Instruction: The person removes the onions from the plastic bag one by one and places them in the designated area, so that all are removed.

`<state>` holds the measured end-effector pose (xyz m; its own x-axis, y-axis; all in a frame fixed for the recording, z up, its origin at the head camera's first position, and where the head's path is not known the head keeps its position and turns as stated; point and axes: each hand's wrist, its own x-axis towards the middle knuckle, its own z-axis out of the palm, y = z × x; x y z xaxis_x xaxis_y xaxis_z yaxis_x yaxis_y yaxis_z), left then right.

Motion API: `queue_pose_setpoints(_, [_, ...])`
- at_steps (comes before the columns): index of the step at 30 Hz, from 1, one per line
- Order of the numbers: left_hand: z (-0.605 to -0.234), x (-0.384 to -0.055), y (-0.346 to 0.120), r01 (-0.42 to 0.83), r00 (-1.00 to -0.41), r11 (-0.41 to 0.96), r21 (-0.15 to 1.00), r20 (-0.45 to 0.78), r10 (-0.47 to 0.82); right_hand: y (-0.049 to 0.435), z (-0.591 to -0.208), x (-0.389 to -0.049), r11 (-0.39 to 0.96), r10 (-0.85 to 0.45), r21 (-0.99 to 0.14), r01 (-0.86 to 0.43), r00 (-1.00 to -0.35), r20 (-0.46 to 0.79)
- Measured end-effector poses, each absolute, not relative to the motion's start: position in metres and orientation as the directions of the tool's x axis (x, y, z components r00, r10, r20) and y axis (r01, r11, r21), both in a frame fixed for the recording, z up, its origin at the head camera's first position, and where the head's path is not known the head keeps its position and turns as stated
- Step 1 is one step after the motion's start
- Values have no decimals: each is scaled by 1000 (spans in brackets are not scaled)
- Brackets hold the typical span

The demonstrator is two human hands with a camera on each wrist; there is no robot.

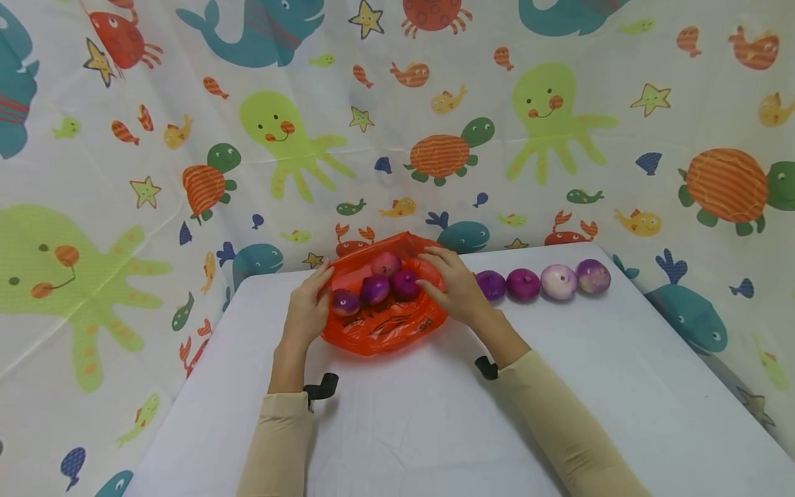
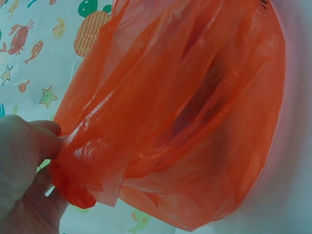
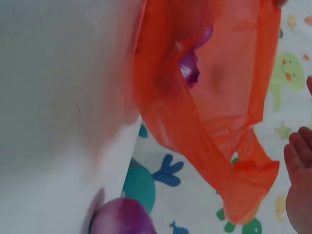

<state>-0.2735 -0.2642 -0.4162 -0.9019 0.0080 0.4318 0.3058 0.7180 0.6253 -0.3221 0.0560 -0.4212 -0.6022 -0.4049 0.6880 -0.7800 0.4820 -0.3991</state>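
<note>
A translucent red-orange plastic bag [image 1: 373, 331] lies on the table with its mouth spread toward me. Several purple onions [image 1: 375, 290] sit inside, seen through the opening. At its left edge my left hand [image 1: 308, 307] pinches the plastic between thumb and fingers; the left wrist view shows the gathered bag edge [image 2: 87, 161] in that grip. My right hand [image 1: 456, 286] is at the bag's right edge, its fingers extended. In the right wrist view the fingers of that hand [image 3: 302, 180] appear beside the loose bag handle [image 3: 243, 190], with a gap between them.
A row of several purple and whitish onions [image 1: 523, 285] stands on the white table [image 1: 397, 428] to the right of the bag, close to the right hand. A curtain [image 1: 385, 103] printed with sea animals hangs behind the table. Each wrist wears a black camera mount [image 1: 321, 388].
</note>
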Motion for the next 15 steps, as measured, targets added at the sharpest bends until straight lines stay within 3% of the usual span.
queue_pose_setpoints(15, [-415,-273,-263,306,-903,719,624,430,10,23,-430,-334,513,-476,-457,-726,-684,552])
